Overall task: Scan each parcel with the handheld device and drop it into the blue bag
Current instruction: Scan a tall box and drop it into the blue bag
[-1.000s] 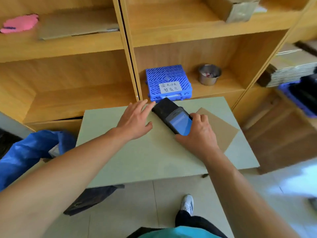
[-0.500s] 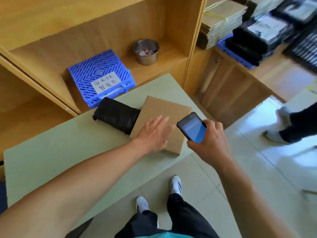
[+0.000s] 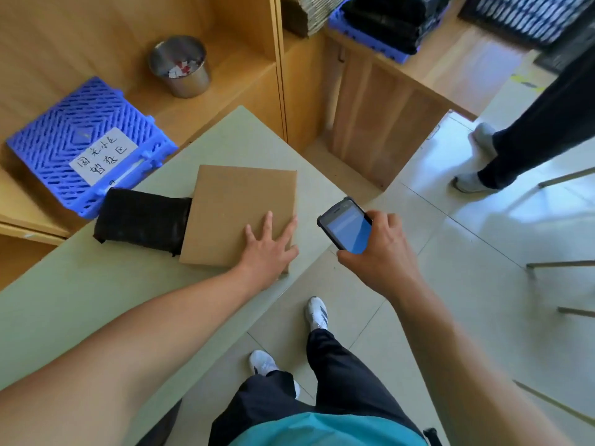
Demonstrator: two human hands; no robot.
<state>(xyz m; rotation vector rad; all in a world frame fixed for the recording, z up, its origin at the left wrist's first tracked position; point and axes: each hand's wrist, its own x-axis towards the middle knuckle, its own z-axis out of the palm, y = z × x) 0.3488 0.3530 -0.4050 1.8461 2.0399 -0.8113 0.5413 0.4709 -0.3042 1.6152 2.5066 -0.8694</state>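
Pale green bench [image 3: 96, 300] with wooden shelving [image 3: 244, 91] behind it, tiled floor [image 3: 467, 284] around. Brown parcel [image 3: 235, 207] lies flat on the bench. Black parcel [image 3: 141, 225] touches the brown parcel's left edge, possibly tucked slightly under it. Blue crate [image 3: 80, 136] and steel cup [image 3: 180, 66] sit on the shelf beyond the brown parcel.

Left hand [image 3: 267, 252]: fingers straight and spread, pressing the brown parcel's near right corner. Right hand [image 3: 380, 252]: just right of the brown parcel, curled round the handheld device [image 3: 346, 226], screen lit blue.

Head-worn view, steeply downward, close over table [image 3: 80, 268]
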